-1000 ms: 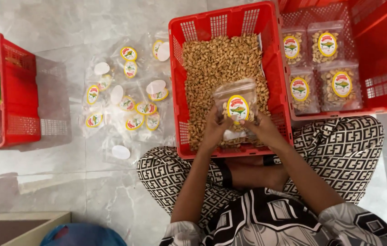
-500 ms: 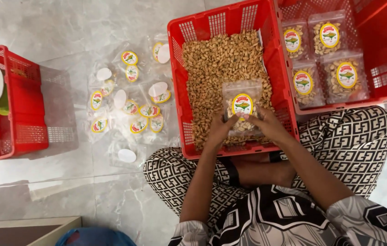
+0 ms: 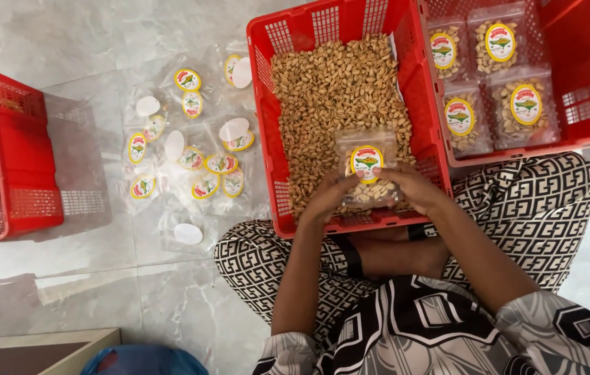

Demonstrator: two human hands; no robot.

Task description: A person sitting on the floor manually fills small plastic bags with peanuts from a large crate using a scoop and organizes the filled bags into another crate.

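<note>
Clear plastic, a yellow oval sticker on its face: that was the pouch (image 3: 366, 170) you had between both hands, low over the near end of the nut crate (image 3: 267, 104), partly filled. Your left hand (image 3: 328, 198) closed around its lower left corner and your right hand (image 3: 409, 189) cupped the lower right side, fingers wrapped on the film rather than pinching it flat. The mouth of the pouch pointed away from you, toward the loose nuts (image 3: 336, 90).

To do this step well, I judge you needed to keep the pouch upright and right above the nuts, so that anything spilling fell back into the crate and not on your lap. A grip nearer the bottom seam left the mouth free; squeezing higher would have pushed nuts out.

Left of the crate, empty pouches (image 3: 191, 149) lay scattered on the marble floor (image 3: 66, 278). To the right, filled packs (image 3: 489, 76) sat in a second crate (image 3: 586, 118), touching the first.
</note>
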